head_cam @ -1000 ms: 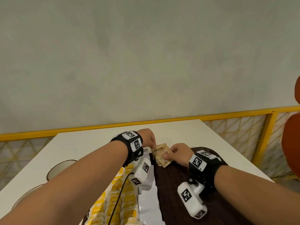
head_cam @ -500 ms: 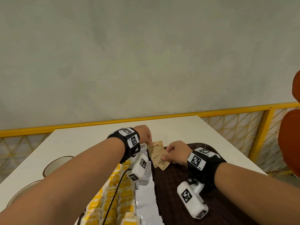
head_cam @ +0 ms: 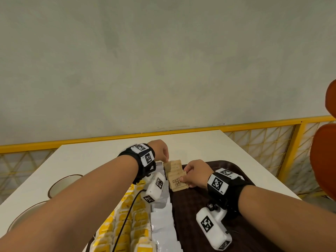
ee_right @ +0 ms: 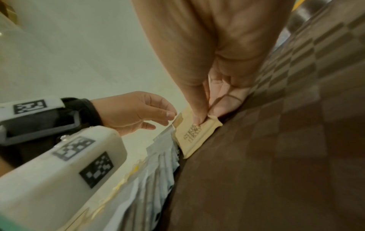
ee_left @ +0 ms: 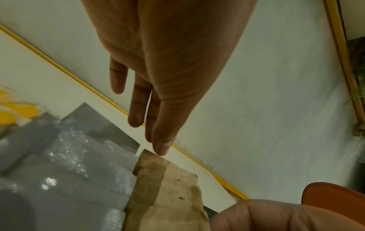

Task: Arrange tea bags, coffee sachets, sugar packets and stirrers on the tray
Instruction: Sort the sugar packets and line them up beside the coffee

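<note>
A stepped row of brown sugar packets [head_cam: 175, 172] [ee_left: 168, 195] [ee_right: 195, 136] stands at the far left of the dark brown tray [head_cam: 200, 200] [ee_right: 276, 140]. My right hand [head_cam: 183, 179] [ee_right: 206, 116] pinches the near packets, thumb on the printed face. A straight fingertip of my left hand [head_cam: 166, 159] [ee_left: 158, 140] [ee_right: 168, 115] touches the top of the far packet. White sachets [head_cam: 163, 219] [ee_left: 69, 156] [ee_right: 158, 168] overlap in a row left of the brown ones. Yellow tea bags [head_cam: 127, 224] lie in rows further left. No stirrers show.
The tray sits on a white table [head_cam: 190, 144]. Two bowls [head_cam: 61, 184] [head_cam: 21, 217] stand at the table's left. A yellow railing [head_cam: 181, 131] runs behind, and an orange chair [head_cam: 323, 160] is at the right. The tray's right half shows bare surface.
The brown packets, held bunched between both hands a second ago, now stand spread in a stepped row on the tray. My left hand has shifted to the row's far end.
</note>
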`<state>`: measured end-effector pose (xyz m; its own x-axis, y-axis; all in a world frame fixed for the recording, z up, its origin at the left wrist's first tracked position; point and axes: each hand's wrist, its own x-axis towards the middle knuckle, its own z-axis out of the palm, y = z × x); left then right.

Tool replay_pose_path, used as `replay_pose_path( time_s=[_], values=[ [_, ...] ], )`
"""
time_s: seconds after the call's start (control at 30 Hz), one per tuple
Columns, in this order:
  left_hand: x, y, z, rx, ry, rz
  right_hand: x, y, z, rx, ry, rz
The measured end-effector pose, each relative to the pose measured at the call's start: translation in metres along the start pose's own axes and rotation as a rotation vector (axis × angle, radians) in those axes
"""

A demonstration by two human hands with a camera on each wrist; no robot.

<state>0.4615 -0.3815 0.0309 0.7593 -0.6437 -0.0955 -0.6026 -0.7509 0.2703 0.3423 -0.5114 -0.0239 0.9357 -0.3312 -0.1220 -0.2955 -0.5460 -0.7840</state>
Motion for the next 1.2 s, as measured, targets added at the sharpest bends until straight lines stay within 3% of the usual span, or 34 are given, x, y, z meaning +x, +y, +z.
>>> replay_pose_path(
  time_s=[0.93, 1.2],
  values=[
    [0.0044, -0.0058, 0.0084, 0.056, -0.047, -0.061, -0.0033, -0.0034, -0.0037, 0.194, -0.062, 0.101],
    [0.0027, -0.0065, 0.0086, 0.012, -0.011, -0.061, -0.0033, -0.0042, -0.0016, 0.194, 0.124, 0.034]
  ],
)
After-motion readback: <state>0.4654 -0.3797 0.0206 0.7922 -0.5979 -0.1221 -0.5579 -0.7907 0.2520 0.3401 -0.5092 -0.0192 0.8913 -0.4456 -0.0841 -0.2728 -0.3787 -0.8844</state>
